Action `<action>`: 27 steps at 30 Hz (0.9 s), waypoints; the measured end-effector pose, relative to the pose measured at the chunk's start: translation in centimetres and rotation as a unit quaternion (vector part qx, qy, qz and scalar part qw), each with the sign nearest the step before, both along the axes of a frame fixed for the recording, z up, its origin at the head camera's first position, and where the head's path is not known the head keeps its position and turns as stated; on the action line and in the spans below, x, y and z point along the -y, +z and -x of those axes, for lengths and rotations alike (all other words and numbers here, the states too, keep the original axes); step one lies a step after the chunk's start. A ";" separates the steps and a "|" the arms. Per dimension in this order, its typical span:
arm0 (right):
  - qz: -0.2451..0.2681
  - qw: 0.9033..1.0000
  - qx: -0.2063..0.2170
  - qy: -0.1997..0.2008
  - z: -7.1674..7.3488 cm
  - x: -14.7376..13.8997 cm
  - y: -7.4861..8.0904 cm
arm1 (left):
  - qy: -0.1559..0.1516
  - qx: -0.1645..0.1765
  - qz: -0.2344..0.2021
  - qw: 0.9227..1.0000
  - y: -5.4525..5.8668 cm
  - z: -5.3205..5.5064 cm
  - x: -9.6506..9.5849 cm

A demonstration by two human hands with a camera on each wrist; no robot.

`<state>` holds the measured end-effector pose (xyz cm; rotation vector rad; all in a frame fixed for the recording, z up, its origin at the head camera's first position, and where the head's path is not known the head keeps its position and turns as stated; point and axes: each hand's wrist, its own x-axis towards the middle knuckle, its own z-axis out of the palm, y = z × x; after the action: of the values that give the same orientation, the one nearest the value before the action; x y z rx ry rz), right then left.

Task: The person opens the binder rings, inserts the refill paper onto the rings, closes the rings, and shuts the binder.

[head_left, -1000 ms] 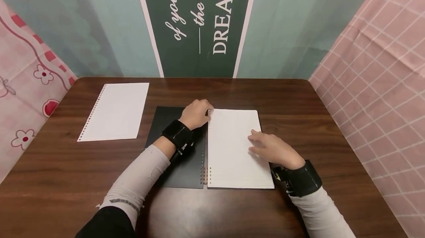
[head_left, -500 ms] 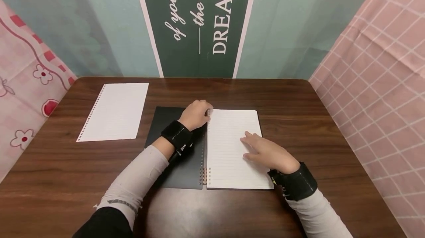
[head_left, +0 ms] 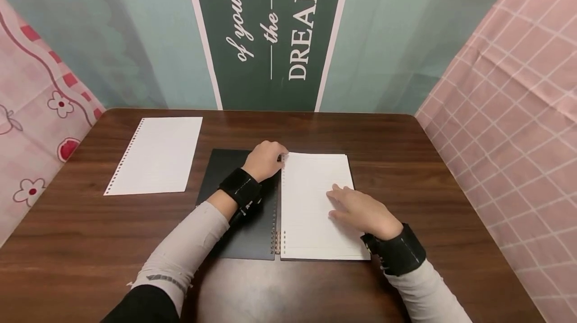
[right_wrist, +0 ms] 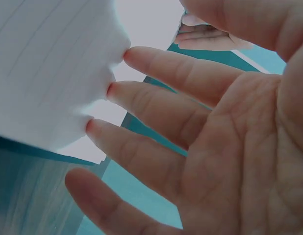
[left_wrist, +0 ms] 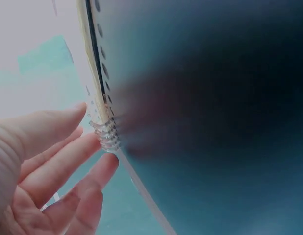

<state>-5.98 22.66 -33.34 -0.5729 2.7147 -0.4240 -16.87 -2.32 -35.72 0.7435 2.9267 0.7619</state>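
A loose-leaf binder lies spread out in the head view, with its black cover [head_left: 250, 238] on the left and a stack of white lined paper [head_left: 306, 223] on the right. My left hand [head_left: 263, 159] is at the far end of the spine. The left wrist view has its thumb and fingers pinching the clear binder rings [left_wrist: 106, 134]. My right hand [head_left: 362, 213] rests on the right half of the stack, fingers extended. In the right wrist view its fingertips [right_wrist: 95, 128] press on the lined page [right_wrist: 43, 73].
A loose sheet of punched paper [head_left: 155, 155] lies on the brown wooden table [head_left: 67, 253] at the far left. Behind the table hangs a teal cloth [head_left: 374, 37] with lettering. Pink cloths [head_left: 509, 112] flank both sides.
My right hand has slid slightly leftward over the page, its fingers extended. The left hand keeps its place at the rings. The head view has tilted up slightly.
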 end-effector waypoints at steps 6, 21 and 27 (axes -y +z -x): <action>-0.001 1.000 0.012 -0.009 -0.3 0.4 -0.2 | 0.009 0.018 -0.005 1.000 -0.1 -0.1 0.2; -0.005 0.999 0.024 -0.023 -0.4 0.6 -0.1 | -0.027 0.006 0.058 0.998 -0.1 0.5 0.1; -0.017 0.999 0.022 -0.025 -0.5 0.2 0.2 | -0.037 0.018 0.070 0.997 -0.3 0.7 -0.2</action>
<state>-5.52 22.45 -33.10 -0.4805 2.6927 -0.3982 -17.57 -2.16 -35.98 0.8126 2.8654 0.5513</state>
